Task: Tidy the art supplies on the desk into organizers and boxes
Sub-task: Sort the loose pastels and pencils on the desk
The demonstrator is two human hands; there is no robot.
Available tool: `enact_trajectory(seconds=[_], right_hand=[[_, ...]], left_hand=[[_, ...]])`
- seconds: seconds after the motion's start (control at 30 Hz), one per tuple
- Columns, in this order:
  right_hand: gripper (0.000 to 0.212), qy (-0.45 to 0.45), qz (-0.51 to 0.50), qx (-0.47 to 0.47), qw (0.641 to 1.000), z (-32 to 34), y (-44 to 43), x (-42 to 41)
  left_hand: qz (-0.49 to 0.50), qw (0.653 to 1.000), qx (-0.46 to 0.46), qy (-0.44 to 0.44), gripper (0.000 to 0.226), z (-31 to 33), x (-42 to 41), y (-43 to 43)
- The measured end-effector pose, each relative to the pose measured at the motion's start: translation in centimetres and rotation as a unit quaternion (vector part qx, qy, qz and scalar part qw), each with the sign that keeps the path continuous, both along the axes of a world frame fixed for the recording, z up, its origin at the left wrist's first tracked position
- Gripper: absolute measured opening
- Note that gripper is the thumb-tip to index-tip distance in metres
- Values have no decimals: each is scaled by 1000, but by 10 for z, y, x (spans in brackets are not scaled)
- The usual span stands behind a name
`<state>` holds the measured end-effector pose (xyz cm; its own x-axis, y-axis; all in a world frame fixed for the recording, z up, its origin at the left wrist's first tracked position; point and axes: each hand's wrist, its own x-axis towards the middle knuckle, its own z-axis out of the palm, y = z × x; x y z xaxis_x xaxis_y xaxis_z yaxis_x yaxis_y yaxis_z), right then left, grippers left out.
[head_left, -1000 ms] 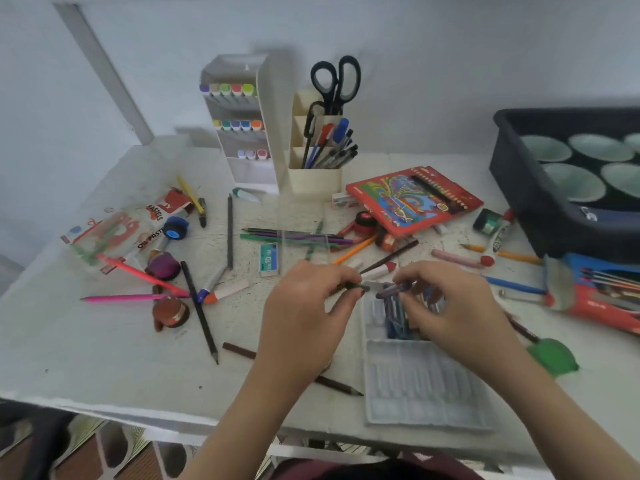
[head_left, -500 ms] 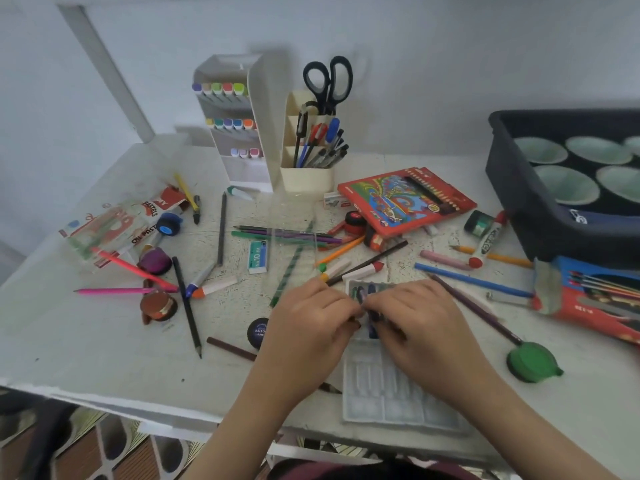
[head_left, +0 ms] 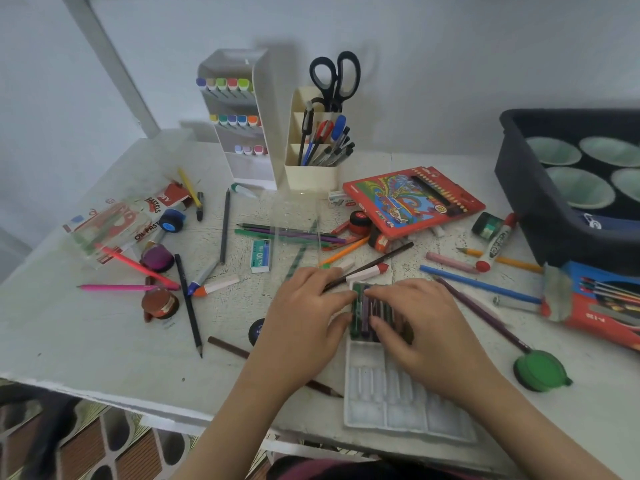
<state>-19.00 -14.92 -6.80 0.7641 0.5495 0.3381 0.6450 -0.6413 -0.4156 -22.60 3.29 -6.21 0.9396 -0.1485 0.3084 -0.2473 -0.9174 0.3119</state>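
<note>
A white plastic pastel tray (head_left: pixel 391 407) lies near the desk's front edge. Several dark oil pastels (head_left: pixel 362 308), green and purple, lie side by side in its far end. My left hand (head_left: pixel 304 320) touches the tray's left side, with index finger and thumb against the outermost green pastel. The fingertips of my right hand (head_left: pixel 429 334) rest flat on top of the pastels and cover the right-hand ones. The tray's near slots hold nothing.
Loose pencils, markers and small paint jars are scattered over the desk. A white marker organizer (head_left: pixel 239 133) and a cream pen holder (head_left: pixel 311 171) stand at the back. A red pencil box (head_left: pixel 412 199), a dark bin (head_left: pixel 519 188) and a green lid (head_left: pixel 538 370) lie to the right.
Both hands came down from holding a pastel above the tray to resting on the pastels in it. The view shifted slightly.
</note>
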Motion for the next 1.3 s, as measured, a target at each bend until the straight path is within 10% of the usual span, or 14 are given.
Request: enact_trajectory(seconds=[0.87, 1.3], right_hand=[[33, 116, -30, 8, 993, 7, 9, 13], [19, 58, 115, 0, 992, 28, 107, 37]], left_hand=[[38, 994, -97, 46, 30, 0, 4, 9], [315, 939, -124, -64, 27, 13, -40, 109]])
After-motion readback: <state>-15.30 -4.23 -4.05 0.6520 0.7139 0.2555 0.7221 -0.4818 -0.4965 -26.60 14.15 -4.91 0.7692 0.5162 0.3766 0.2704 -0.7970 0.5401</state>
